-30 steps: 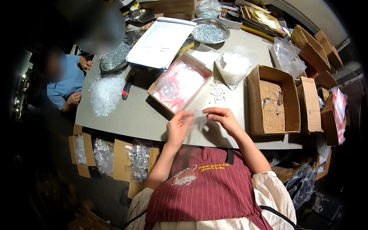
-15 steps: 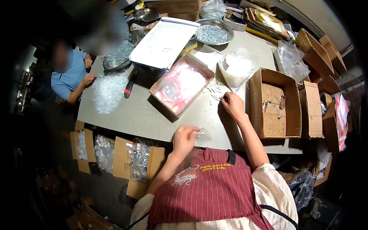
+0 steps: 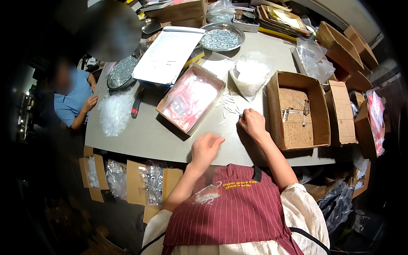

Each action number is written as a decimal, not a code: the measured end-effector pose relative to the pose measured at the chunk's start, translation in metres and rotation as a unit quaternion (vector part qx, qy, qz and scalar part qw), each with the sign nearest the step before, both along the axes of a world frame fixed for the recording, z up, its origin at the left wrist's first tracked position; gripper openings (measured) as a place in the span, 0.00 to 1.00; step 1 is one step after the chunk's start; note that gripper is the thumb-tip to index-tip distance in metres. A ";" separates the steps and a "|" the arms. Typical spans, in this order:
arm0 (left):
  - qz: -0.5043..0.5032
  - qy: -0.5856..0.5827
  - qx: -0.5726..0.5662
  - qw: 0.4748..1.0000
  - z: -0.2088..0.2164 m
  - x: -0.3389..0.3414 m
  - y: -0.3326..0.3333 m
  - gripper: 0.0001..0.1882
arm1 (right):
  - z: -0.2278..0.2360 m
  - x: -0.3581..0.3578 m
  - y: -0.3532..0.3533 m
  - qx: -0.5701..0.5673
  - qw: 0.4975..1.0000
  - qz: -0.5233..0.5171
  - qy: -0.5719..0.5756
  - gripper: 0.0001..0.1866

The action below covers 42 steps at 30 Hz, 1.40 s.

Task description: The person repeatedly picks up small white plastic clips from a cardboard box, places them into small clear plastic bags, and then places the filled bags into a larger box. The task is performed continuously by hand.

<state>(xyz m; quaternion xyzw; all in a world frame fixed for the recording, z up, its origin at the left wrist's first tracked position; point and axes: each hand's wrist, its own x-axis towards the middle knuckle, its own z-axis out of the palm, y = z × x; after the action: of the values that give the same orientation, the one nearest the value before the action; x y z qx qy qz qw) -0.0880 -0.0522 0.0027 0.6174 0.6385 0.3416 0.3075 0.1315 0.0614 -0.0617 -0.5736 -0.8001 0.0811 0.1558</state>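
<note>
My left hand [image 3: 204, 149] is raised over the near table edge, slightly blurred, thumb and fingers closed together. The small clear plastic bag it held a moment ago barely shows now; its outline is lost around the fingers. My right hand [image 3: 253, 123] rests on the table with its fingertips pinched, at the near right edge of a scatter of small white plastic pins [image 3: 229, 104]. Whatever lies between those fingertips is hidden. Just beyond, a clear bag of white pieces [image 3: 250, 78] stands open. An open carton [image 3: 209, 118] of pink-striped bags and small white parts lies between the hands, farther off.
On the right stands a cardboard box [image 3: 275, 123] with several metal pins. Farther back are a metal bowl of screws [image 3: 242, 37] and a written pad [image 3: 165, 57]. Left lie a red-black cutter [image 3: 135, 109] and a clear plastic heap [image 3: 114, 117]; a co-worker [image 3: 70, 102] sits beyond.
The view has shifted, so the table things appear farther left. My left hand has turned and the clear bag no longer shows plainly. My right hand stays by the white pins.
</note>
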 end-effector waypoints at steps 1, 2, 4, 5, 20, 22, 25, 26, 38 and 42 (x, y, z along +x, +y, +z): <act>-0.015 -0.011 0.056 0.998 -0.009 0.001 0.003 0.08 | 0.006 0.002 -0.004 -0.027 0.999 0.002 0.043 0.10; -0.030 -0.023 0.112 0.993 -0.015 0.003 0.005 0.09 | 0.014 0.005 -0.010 -0.054 0.995 0.005 0.087 0.11; -0.055 -0.018 0.108 0.992 -0.014 0.009 0.009 0.10 | 0.032 0.011 -0.024 -0.090 0.981 0.005 0.175 0.11; -0.067 -0.016 0.105 0.992 -0.013 0.012 0.010 0.11 | 0.041 0.011 -0.032 -0.097 0.970 0.004 0.221 0.11; -0.207 0.012 0.196 0.958 0.006 0.065 0.031 0.11 | 0.122 0.069 -0.053 0.072 0.937 0.287 0.185 0.13; -0.216 0.013 0.198 0.956 0.009 0.071 0.034 0.11 | 0.117 0.077 -0.051 0.082 0.941 0.304 0.126 0.16; -0.227 0.015 0.201 0.953 0.006 0.080 0.039 0.11 | 0.121 0.087 -0.049 0.068 0.941 0.316 0.101 0.19; -0.230 0.016 0.202 0.952 0.004 0.083 0.040 0.11 | 0.124 0.089 -0.049 0.064 0.940 0.319 0.106 0.19; -0.188 -0.074 -0.007 0.979 0.019 0.112 0.049 0.15 | 0.120 0.108 -0.056 0.017 0.955 0.233 0.182 0.15; -0.247 -0.216 0.000 0.945 0.024 0.112 0.056 0.28 | 0.121 0.116 -0.057 0.049 0.952 0.206 0.223 0.12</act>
<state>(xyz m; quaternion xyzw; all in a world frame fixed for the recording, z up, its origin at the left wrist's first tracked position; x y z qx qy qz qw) 0.0236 0.0039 0.0271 0.6671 0.3846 0.3803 0.5123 0.2472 0.0045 0.0589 -0.3554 -0.8486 0.1984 0.3379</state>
